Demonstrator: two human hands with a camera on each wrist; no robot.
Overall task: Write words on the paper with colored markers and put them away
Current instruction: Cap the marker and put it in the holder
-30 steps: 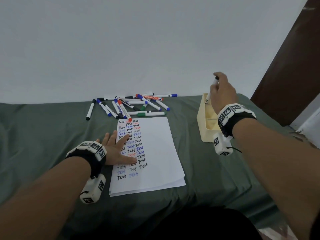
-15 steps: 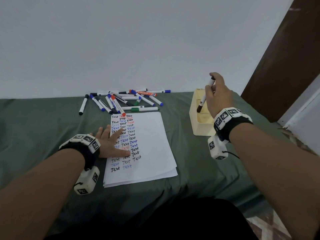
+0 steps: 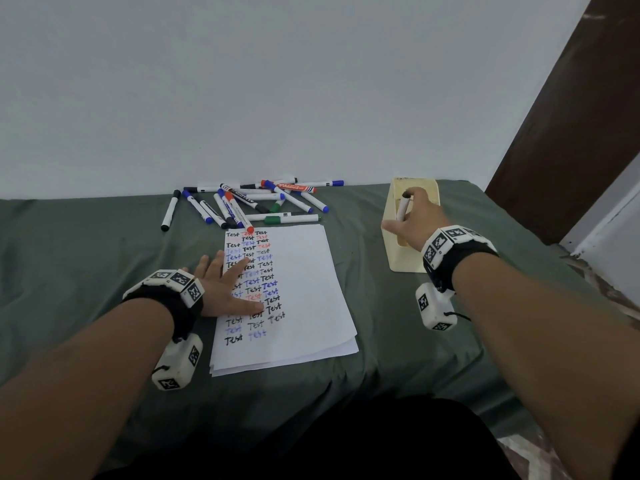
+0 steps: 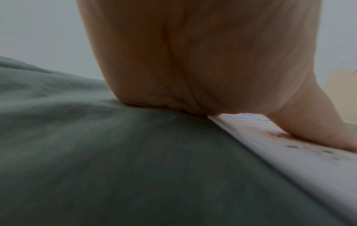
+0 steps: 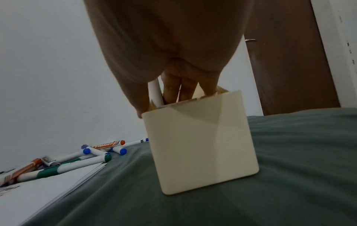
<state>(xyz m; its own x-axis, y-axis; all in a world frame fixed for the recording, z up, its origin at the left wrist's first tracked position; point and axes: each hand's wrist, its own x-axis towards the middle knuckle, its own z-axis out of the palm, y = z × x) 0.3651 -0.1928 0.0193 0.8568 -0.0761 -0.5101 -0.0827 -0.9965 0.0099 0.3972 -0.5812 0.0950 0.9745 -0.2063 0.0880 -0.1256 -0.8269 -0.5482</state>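
A stack of white paper (image 3: 304, 289) with rows of "Test" in black, blue and red lies on the green cloth. My left hand (image 3: 225, 285) rests flat on its left edge, fingers spread; the left wrist view shows the palm (image 4: 193, 61) pressing paper (image 4: 289, 160) and cloth. My right hand (image 3: 412, 220) holds a white marker with a black cap (image 3: 402, 206), lowered into the cream box (image 3: 398, 261). In the right wrist view the marker (image 5: 155, 93) stands inside the box (image 5: 201, 140) between my fingers (image 5: 172, 90).
Several loose markers (image 3: 256, 202) with blue, black, red and green caps lie in a pile beyond the paper near the white wall; they also show in the right wrist view (image 5: 63, 159). A brown door (image 3: 571, 116) stands at the right. The cloth edge drops off near me.
My right hand has come down with the marker, from above the box to inside its opening. The left hand has stayed on the paper.
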